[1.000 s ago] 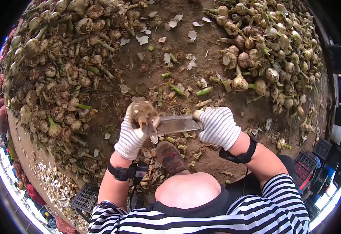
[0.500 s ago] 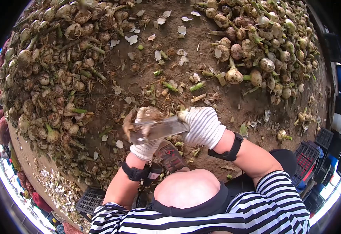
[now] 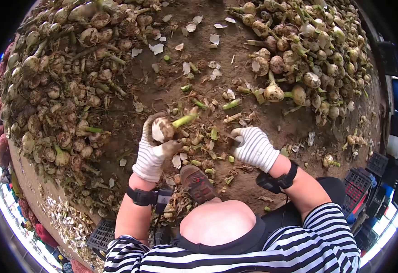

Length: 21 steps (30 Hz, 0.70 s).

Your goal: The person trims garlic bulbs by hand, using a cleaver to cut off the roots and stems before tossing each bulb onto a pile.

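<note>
Left heap and right heap, ground strip between, peel scraps on it. Bulb in left hand, right hand opposite; shoe behind, between both. Crates: left crate, right crate.

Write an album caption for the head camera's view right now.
A gloved left hand holds a green-stemmed bulb between two heaps of bulbs, the gloved right hand nearby.

No text, label, brand, number or sign can be read — nothing legible anywhere.
</note>
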{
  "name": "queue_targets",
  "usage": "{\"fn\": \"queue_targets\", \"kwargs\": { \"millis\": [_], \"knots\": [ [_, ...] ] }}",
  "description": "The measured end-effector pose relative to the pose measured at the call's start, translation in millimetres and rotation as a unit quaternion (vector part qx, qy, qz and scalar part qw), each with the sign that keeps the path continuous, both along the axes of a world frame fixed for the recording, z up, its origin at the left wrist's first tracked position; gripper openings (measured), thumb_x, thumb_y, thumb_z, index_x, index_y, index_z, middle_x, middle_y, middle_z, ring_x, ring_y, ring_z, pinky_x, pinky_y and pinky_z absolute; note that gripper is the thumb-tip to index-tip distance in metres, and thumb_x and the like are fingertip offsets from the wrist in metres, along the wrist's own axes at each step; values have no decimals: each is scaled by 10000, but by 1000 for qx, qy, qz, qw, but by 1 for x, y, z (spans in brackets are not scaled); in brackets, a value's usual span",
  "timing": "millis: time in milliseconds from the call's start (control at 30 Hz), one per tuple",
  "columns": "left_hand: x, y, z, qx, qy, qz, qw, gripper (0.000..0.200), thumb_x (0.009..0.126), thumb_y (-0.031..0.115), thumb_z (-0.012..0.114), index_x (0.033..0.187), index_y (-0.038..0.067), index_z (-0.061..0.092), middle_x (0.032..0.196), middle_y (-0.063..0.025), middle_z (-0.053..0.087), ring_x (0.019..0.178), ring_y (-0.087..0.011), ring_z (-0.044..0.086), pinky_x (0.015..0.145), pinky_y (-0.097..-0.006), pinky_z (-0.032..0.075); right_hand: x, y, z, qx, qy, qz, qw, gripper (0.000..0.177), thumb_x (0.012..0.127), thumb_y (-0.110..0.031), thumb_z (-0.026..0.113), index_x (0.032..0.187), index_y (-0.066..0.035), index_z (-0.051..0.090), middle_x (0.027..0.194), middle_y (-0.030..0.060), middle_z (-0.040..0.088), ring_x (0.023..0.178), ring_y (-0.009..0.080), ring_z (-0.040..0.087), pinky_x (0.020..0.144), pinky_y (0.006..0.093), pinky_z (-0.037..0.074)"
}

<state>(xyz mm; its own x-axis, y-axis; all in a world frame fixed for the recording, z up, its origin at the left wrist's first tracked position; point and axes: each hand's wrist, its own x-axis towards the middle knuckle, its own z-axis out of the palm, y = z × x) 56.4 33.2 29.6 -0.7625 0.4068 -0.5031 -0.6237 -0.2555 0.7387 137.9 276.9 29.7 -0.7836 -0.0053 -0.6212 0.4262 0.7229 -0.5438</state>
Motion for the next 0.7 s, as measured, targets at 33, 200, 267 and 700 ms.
{"fn": "queue_targets", "kwargs": {
  "millis": [33,200,267,700],
  "knots": [
    [2,0,-1,38,-44,-22,998,705,641,134,794,1242,115,424,1033,-80,544,859,-197,584,743,-333,553,-4,-4,7,-6,-14,2,1000,272,705,-169,519,910,-53,656,754,189,627,738,357,608,670,414,495],
    [9,9,8,48,-133,-63,988,424,714,48,574,1136,36,531,999,-120,590,863,-232,614,758,-346,520,-11,-7,10,22,12,62,998,277,678,-179,536,892,-49,655,742,194,624,731,362,610,671,424,497],
    [3,16,16,14,-140,-87,986,403,708,57,574,1109,20,545,952,-101,606,833,-207,615,735,-310,513,-16,-10,16,25,14,75,997,265,672,-183,542,872,-48,650,751,192,627,734,362,611,671,427,498],
    [-88,68,48,100,152,-75,980,705,787,192,717,1368,103,327,1174,-78,525,1001,-175,542,785,-354,490,4,4,-23,50,-33,-12,998,325,677,-226,567,927,-37,654,853,196,645,833,351,617,752,399,500]
  ]
}}
